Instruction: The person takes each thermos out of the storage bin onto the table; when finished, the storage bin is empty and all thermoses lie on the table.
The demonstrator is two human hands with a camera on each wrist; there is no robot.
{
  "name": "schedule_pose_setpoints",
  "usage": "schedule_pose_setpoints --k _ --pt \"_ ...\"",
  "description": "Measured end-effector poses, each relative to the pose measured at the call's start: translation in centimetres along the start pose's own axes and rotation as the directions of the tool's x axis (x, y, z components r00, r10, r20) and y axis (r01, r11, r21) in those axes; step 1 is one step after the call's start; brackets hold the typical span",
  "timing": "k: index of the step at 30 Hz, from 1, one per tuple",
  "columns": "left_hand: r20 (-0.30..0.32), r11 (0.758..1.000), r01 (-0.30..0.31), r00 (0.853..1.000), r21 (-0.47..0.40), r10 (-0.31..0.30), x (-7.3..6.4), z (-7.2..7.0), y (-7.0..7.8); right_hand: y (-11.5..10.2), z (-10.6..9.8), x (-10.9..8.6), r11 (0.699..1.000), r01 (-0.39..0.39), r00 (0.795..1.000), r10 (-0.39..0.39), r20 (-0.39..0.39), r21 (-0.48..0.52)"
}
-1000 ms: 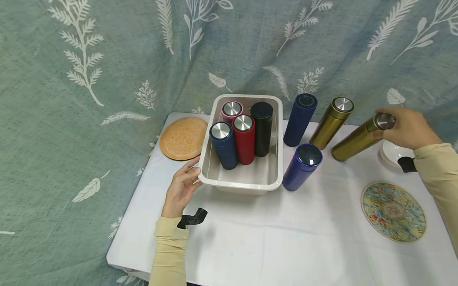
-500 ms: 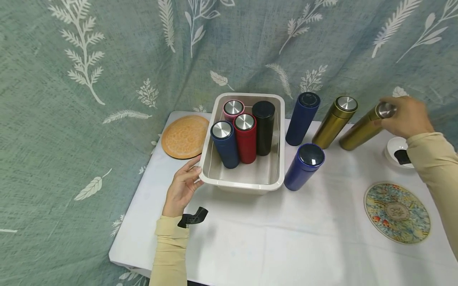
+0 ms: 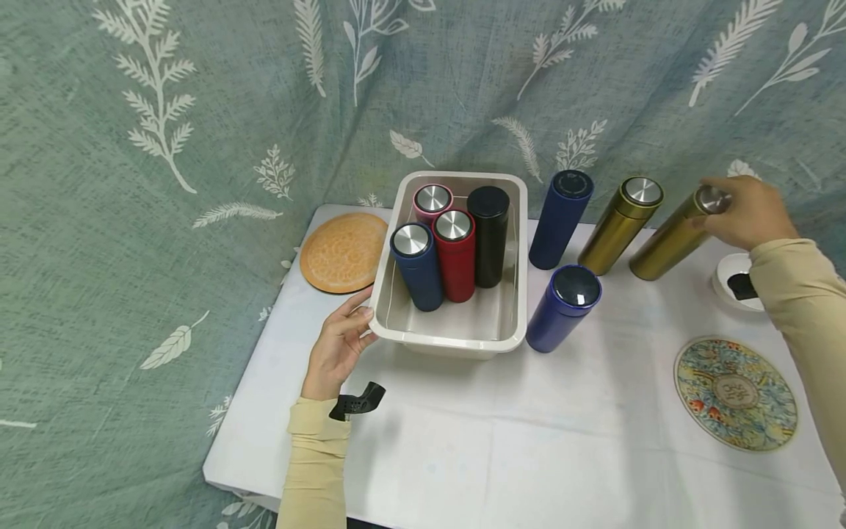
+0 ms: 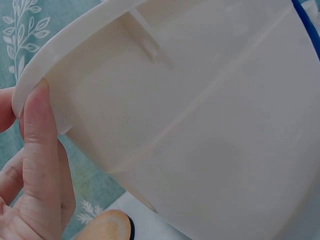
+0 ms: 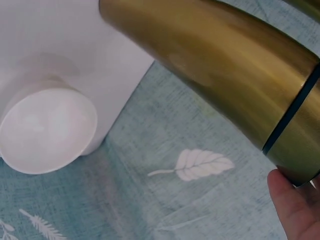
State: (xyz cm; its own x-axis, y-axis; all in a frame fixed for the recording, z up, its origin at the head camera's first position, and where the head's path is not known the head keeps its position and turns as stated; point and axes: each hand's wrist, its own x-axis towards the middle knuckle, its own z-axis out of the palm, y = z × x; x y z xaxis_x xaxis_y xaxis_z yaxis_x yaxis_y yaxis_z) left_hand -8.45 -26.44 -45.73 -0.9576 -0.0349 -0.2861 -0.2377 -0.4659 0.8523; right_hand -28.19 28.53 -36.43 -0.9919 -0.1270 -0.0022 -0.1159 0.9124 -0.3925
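My left hand (image 3: pixel 337 349) pinches the near-left rim of a cream plastic bin (image 3: pixel 456 343); the left wrist view shows thumb and finger on that rim (image 4: pixel 55 55). Inside the bin stand a pink flask (image 3: pixel 432 200), a red flask (image 3: pixel 456 264), a blue flask (image 3: pixel 421 275) and a black flask (image 3: pixel 490 242). At the far right, my right hand (image 3: pixel 753 213) grips a gold vacuum flask (image 3: pixel 667 239) by its silver-topped cap. In the right wrist view, fingertips (image 5: pixel 287 195) touch the cap end of this gold flask (image 5: pixel 210 65).
Right of the bin stand a navy flask (image 3: pixel 559 224), a second gold flask (image 3: pixel 615 235) and a glossy blue flask (image 3: pixel 562 312). A white bowl (image 3: pixel 727 272), a patterned round mat (image 3: pixel 735 393) and an orange round board (image 3: pixel 345 253) lie on the white table. Curtain hangs behind.
My right hand has shifted the gold flask slightly back and right, then stayed nearly still. The left hand keeps its hold on the bin rim.
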Motion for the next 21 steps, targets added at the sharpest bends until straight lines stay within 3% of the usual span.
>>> schedule_pose_setpoints --k 3,12,21 --pt "-0.004 1.0 0.002 1.0 0.001 -0.002 0.01 0.04 0.0 0.25 -0.06 -0.06 1.0 -0.017 1.0 0.017 0.026 0.008" --pt "0.0 1.0 0.0 1.0 -0.004 0.0 -0.11 -0.13 0.02 0.11 0.31 0.34 0.998 0.056 0.997 -0.058 0.053 0.034" --pt "0.029 0.999 -0.008 1.0 -0.037 0.01 -0.21 -0.14 0.12 -0.21 0.62 -0.12 0.999 0.022 0.999 -0.024 0.041 0.045"
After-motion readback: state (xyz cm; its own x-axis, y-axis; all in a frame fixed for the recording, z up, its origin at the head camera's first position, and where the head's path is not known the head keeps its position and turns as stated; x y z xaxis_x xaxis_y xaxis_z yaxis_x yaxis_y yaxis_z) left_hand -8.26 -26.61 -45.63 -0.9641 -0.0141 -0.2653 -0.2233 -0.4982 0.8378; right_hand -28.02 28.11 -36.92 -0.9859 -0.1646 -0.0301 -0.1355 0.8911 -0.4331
